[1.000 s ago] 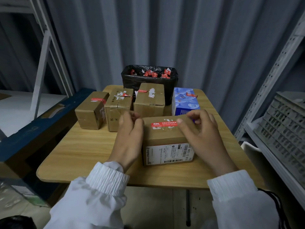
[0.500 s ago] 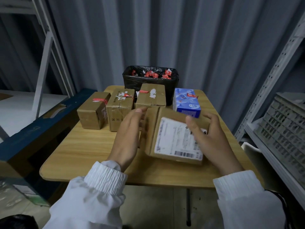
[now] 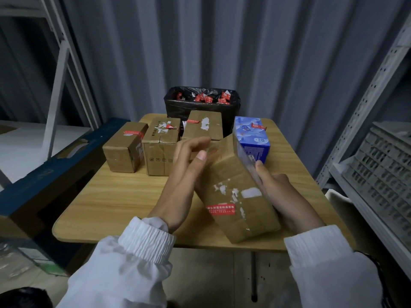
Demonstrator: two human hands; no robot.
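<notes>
A brown cardboard box (image 3: 231, 181) is tilted above the front of the wooden table (image 3: 124, 196), between both my hands. Its upturned face carries a red tape strip (image 3: 220, 210) and torn white label scraps. My left hand (image 3: 182, 174) lies against the box's left side with straight fingers reaching past its far end and the thumb on the top face. My right hand (image 3: 282, 196) grips the right side, thumb on the upper edge and fingers hidden under the box.
Three taped cardboard boxes (image 3: 161, 147) stand in a row at the table's back, beside a blue tissue pack (image 3: 253, 138). Behind them is a black-lined bin (image 3: 200, 105) holding red scraps. A grey crate (image 3: 382, 170) sits on the right shelving. A blue-edged carton (image 3: 55, 170) is at left.
The box was lifted off the table and turned over in both hands. The white shipping label has gone from view and the red-taped face now points up.
</notes>
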